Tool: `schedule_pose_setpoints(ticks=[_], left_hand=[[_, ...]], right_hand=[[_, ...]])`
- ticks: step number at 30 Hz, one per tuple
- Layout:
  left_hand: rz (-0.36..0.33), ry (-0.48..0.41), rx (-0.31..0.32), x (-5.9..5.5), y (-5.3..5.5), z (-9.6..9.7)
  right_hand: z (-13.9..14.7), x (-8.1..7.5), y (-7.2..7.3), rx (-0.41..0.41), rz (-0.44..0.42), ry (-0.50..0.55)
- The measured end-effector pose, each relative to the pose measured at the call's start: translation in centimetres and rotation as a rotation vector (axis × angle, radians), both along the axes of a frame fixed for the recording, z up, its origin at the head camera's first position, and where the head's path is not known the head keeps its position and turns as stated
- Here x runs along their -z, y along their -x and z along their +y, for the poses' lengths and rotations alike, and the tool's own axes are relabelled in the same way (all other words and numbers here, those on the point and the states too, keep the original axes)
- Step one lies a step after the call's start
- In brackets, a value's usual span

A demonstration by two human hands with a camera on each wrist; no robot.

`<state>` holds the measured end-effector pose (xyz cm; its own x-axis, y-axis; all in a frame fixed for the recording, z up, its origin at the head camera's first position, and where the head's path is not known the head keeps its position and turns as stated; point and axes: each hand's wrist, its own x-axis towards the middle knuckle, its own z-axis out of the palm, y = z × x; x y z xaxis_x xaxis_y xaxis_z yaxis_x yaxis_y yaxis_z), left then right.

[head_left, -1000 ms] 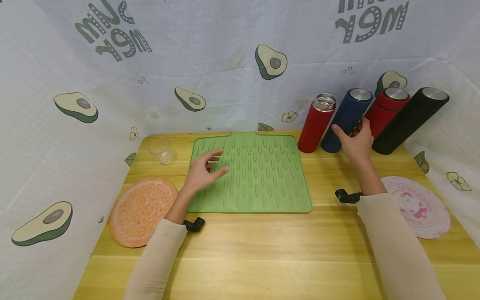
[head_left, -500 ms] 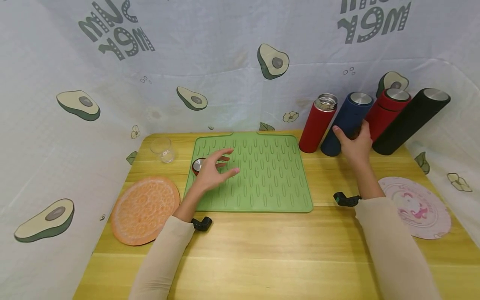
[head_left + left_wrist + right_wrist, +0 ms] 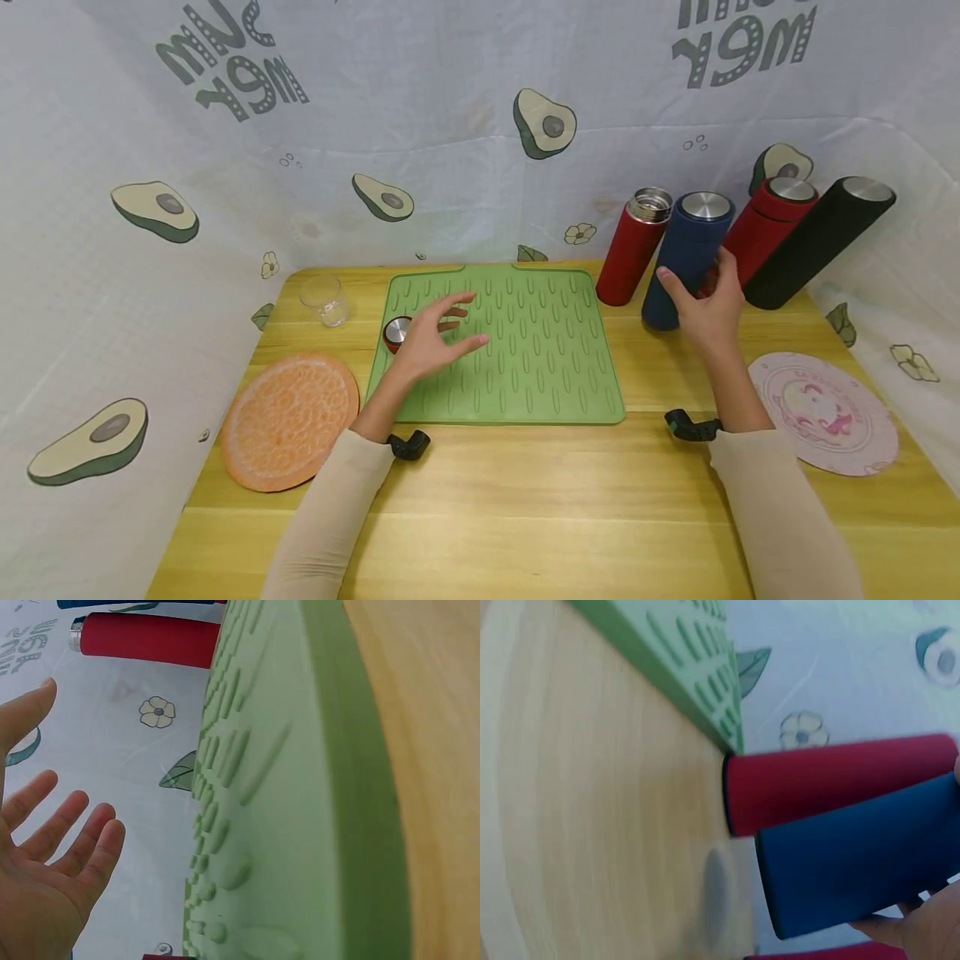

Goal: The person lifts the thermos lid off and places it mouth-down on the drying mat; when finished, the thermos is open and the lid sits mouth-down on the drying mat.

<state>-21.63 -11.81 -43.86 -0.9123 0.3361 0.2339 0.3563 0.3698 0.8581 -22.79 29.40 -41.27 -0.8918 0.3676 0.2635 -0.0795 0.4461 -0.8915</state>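
My right hand [image 3: 711, 315] grips a blue thermos bottle [image 3: 686, 250] with a silver top. In the right wrist view the thermos is tilted, and its base hangs above the wooden table with a shadow nearby. Left of it stands a red thermos [image 3: 630, 258] with its steel neck uncovered. Over the green ribbed mat [image 3: 525, 367], my left hand [image 3: 429, 343] holds nothing, its thumb and fingers spread apart. A small red cap [image 3: 396, 333] with a silver top lies on the mat just left of that hand and is partly hidden by it.
A capped red thermos [image 3: 772, 221] and a tall black one [image 3: 821, 242] stand at the back right. At the left are a clear glass [image 3: 330, 304] and a round orange placemat [image 3: 292, 425]. A pink placemat [image 3: 825, 417] lies on the right.
My right hand has lifted the blue thermos and brought it a little nearer to me. My left hand has moved right, off the red cap, which now shows on the mat.
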Motion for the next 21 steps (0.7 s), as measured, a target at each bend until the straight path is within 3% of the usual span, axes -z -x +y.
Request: schedule_pose_setpoints(ticks=[5, 11, 17, 21], left_hand=[[0.023, -0.007, 0.01, -0.9, -0.3, 0.3], [0.092, 0.006, 0.032, -2.9, -1.4, 0.5], [0.163, -0.024, 0.076, -5.3, -3.1, 0.5], [0.225, -0.086, 0.116, -7.0, -4.5, 0.4]], right_hand=[[-1.9, -1.1, -1.9, -0.109, 0.062, -0.056], [-4.6, -2.5, -3.6, -0.299, 0.144, -0.181], [-7.1, -4.2, -5.0, -0.523, 0.151, -0.342], [-8.7, -5.3, -5.9, -0.627, 0.139, -0.421]])
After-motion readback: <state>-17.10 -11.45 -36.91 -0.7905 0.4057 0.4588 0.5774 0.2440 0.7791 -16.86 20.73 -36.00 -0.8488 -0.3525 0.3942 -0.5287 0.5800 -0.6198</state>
